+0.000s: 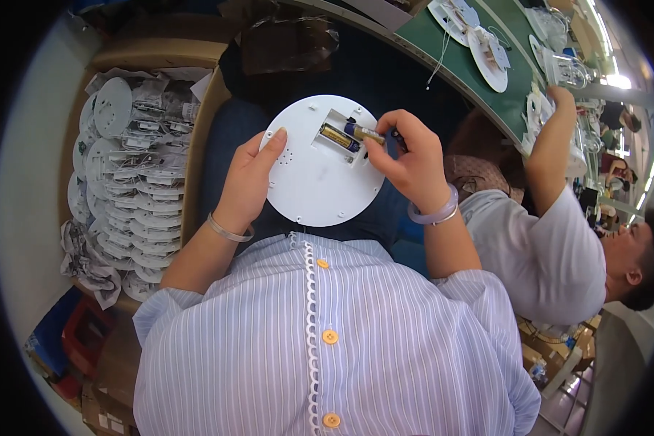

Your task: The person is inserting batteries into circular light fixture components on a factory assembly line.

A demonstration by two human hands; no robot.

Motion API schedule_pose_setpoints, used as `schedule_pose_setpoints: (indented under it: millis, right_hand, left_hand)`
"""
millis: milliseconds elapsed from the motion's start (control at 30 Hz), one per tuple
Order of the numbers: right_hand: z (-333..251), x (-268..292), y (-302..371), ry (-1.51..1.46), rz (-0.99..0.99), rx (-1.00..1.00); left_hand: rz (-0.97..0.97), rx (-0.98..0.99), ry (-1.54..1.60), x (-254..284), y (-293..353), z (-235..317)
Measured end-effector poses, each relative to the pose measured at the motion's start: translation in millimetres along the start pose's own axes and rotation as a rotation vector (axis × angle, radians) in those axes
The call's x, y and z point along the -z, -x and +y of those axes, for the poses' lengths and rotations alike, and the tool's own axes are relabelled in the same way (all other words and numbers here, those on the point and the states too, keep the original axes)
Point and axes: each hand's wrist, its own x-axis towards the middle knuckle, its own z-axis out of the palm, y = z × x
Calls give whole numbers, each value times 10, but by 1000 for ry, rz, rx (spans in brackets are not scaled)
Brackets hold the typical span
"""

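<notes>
A round white plastic disc point(305, 185) with an open battery compartment rests above my lap. My left hand point(251, 178) grips its left edge, thumb on the face. One battery point(338, 136) lies inside the compartment. Tilted at the compartment's upper right is a second battery point(365, 133), pinched between the thumb and fingers of my right hand point(413, 156). Something small and dark, perhaps another battery, shows among the right fingers; I cannot make it out. Small screw posts and a cluster of tiny holes mark the disc's face.
At my left stands a cardboard box point(196, 156) packed with stacked white discs point(127, 196) and crumpled paper point(87, 265). A green worktable point(443, 69) runs along the far right, bearing more white discs point(489, 62) with wires. A co-worker point(538, 240) sits close on my right, one arm reaching to the table.
</notes>
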Motion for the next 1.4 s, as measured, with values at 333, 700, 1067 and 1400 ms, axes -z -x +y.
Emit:
schedule_pose_setpoints:
  millis: [333, 700, 1067, 1400]
  right_hand:
    - [13, 27, -6, -116, -99, -71]
    - [-63, -313, -54, 41, 132, -14]
    - [70, -15, -296, -191, -425, -97]
    - [316, -237, -175, -327, -754, -53]
  left_hand:
    - [-2, -73, -51, 19, -16, -31]
    - [-13, -65, -43, -13, 25, -23]
    - [-94, 43, -153, 21, 72, -6]
    - [-193, 247, -182, 106, 100, -76]
